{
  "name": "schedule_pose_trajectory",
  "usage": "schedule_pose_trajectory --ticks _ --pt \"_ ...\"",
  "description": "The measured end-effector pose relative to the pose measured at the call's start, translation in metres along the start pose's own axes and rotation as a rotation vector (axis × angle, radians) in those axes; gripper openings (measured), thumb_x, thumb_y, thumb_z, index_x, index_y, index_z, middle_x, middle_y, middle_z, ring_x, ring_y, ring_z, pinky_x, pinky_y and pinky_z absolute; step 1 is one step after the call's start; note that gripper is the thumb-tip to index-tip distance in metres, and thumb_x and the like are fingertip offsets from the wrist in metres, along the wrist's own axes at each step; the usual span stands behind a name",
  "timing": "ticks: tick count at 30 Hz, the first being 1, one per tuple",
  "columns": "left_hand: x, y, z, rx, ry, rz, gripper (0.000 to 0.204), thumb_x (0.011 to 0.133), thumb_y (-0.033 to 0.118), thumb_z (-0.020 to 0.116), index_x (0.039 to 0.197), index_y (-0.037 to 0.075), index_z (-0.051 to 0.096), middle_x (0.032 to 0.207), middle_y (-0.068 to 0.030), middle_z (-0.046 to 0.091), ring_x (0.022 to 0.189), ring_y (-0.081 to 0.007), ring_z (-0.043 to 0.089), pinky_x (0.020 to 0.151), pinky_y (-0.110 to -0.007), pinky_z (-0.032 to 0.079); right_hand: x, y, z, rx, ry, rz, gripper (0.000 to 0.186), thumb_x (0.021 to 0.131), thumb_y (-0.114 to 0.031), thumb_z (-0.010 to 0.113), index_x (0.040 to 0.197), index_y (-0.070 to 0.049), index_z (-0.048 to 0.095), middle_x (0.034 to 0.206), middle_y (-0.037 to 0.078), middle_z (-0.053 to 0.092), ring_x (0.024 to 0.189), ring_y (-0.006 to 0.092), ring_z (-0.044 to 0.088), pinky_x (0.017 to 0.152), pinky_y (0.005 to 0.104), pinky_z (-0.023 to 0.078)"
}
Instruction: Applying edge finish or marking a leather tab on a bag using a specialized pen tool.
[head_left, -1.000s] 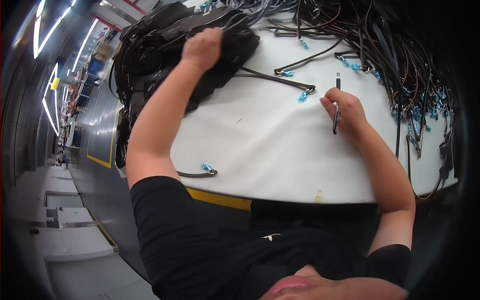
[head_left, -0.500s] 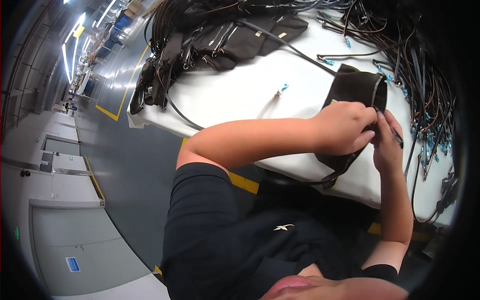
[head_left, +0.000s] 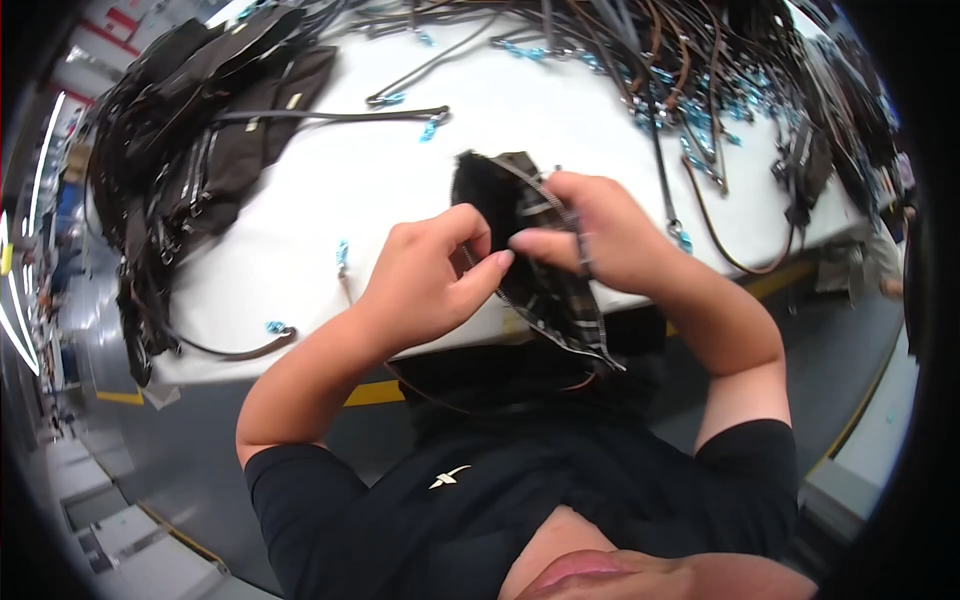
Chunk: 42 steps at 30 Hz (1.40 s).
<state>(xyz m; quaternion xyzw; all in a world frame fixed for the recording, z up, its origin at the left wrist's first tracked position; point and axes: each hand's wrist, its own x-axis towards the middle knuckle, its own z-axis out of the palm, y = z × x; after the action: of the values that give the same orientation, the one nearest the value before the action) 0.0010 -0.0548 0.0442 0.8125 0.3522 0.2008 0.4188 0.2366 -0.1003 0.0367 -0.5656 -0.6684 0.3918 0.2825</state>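
A small dark zip bag [head_left: 562, 302] hangs between my hands over the near edge of the white table. Its mouth gapes, showing a checked lining and the metal zip along the rim. My left hand [head_left: 432, 268] pinches the left side of the opening with thumb and forefinger. On the other side my right hand [head_left: 615, 235] grips the zip edge, its thumb inside the mouth. Something thin and dark lies by the right fingers, too blurred to name.
Dark bags [head_left: 215, 160] are heaped on the white table [head_left: 330, 165] at the left. Many dark straps [head_left: 690, 60] with clasps in blue wrapping lie along the back and right. Loose strap ends reach toward the middle. A grey floor with yellow lines [head_left: 370, 392] runs below.
My view has swung to the right. The bag has been turned and its mouth spread, so the checked lining now shows. My hands have moved apart to either side of the opening.
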Motion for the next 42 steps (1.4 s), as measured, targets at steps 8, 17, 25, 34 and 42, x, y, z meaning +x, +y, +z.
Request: schedule_pose_trajectory --ticks 8,17,25,34,42 --pt "-0.015 -0.002 -0.042 0.277 -0.004 -0.127 0.032 0.069 -0.005 0.058 0.098 0.007 0.054 0.062 -0.0121 0.050 0.055 -0.0321 0.055 0.057 -0.039 0.044 -0.019 -0.012 -0.049 -0.494 0.169 0.054 0.021 0.079 -0.004 0.070 0.096 -0.004 0.056 0.073 0.022 0.064 0.078 0.0463 0.064 0.069 0.0490 0.049" --pt "0.004 -0.031 -0.055 0.098 -0.007 0.267 0.013 0.077 0.003 0.069 0.088 0.002 0.062 0.068 -0.0093 0.054 0.065 -0.0228 0.055 0.063 -0.033 0.044 0.004 -0.006 -0.010 -0.578 0.063 -0.372 0.028 0.077 0.005 0.067 0.103 -0.003 0.063 0.102 0.015 0.072 0.090 0.0382 0.068 0.077 0.0427 0.055" --pt "0.068 -0.063 -0.035 -0.043 -0.278 -0.113 0.040 0.105 0.030 0.053 0.097 -0.007 0.067 0.085 -0.0103 0.070 0.085 -0.0205 0.062 0.081 -0.035 0.049 0.015 -0.013 0.022 -0.613 0.248 -0.858 0.016 0.083 -0.006 0.065 0.098 -0.005 0.060 0.080 0.010 0.062 0.078 0.0282 0.066 0.068 0.0402 0.052" --pt "0.076 -0.079 -0.010 0.178 -0.115 -0.149 0.039 0.105 0.033 0.057 0.093 -0.003 0.066 0.077 -0.0194 0.067 0.070 -0.0289 0.061 0.070 -0.039 0.050 -0.006 -0.004 -0.002 -0.524 0.054 -0.307 0.035 0.073 0.012 0.059 0.102 -0.005 0.051 0.081 0.018 0.059 0.079 0.0420 0.061 0.067 0.0474 0.048" --pt "0.072 -0.052 -0.050 0.103 0.039 -0.064 0.044 0.101 0.044 0.062 0.110 0.001 0.065 0.078 -0.0101 0.065 0.070 -0.0214 0.060 0.070 -0.035 0.049 0.022 -0.012 -0.011 -0.749 0.203 -0.218 0.023 0.081 0.003 0.063 0.099 -0.003 0.051 0.084 0.020 0.063 0.084 0.0424 0.066 0.072 0.0500 0.051"
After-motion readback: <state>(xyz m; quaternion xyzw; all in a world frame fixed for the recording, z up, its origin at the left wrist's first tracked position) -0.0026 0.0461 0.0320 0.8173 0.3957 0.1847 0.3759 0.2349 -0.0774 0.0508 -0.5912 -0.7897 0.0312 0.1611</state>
